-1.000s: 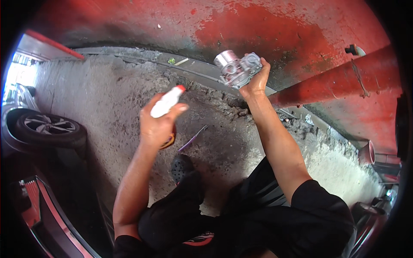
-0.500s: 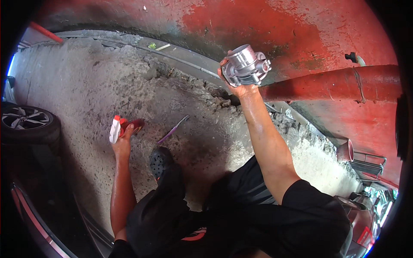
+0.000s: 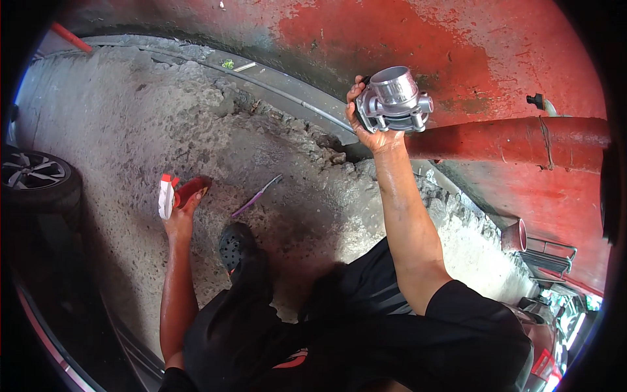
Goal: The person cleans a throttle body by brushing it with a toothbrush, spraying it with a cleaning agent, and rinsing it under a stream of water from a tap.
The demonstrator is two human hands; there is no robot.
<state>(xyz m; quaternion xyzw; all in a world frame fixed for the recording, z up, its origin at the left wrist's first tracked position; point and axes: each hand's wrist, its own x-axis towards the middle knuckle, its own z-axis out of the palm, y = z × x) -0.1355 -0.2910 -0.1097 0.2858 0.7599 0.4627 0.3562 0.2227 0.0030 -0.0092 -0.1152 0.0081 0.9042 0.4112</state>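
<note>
My right hand is raised in front of the red wall and grips a silver metal throttle body from below and its left side. Its round bore points up. At the left, low over the rough floor, my left hand is wrapped round a red spray bottle with a white and red trigger head; part of the bottle is hidden behind the fingers. Between the two hands a toothbrush with a purple handle lies on the wet concrete, apart from both.
A car wheel and dark bodywork stand at the left. A red pipe runs along the red wall. My black clog is planted below the toothbrush. Farther right are a reddish pot and a metal rack.
My right hand has moved a little to the right with the throttle body, whose bore now stands more upright. My left hand and the spray bottle have shifted slightly left.
</note>
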